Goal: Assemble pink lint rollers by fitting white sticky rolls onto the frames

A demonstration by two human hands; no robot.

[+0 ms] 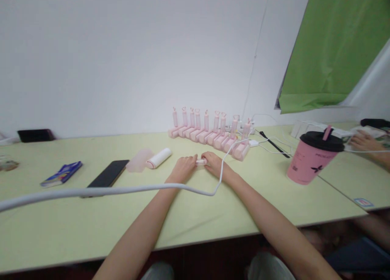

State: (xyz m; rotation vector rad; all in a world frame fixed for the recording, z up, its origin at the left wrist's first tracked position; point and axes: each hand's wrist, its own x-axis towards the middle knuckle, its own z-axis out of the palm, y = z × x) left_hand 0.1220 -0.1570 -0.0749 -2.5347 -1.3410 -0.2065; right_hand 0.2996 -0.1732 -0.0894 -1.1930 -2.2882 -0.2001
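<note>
Low over the table, a small clear, pinkish tube [200, 162] lies sideways between my two hands. My left hand [185, 166] is closed on its left end, and my right hand [213, 163] is closed round its right end. Fingers hide both ends. Behind them stands a row of pale pink pieces [207, 136], several upright clear tubes with loop tops set on pink rounded blocks. Left of my hands lie a white roll [159, 158] and a sheet of thin pink film [139, 160].
A white cable [134, 189] crosses in front of my arms. A black phone [109, 173] and a blue packet [62, 173] lie to the left. On the right stands a pink cup [313, 158] with a black lid; beyond it another person's hand [362, 142] rests at the table.
</note>
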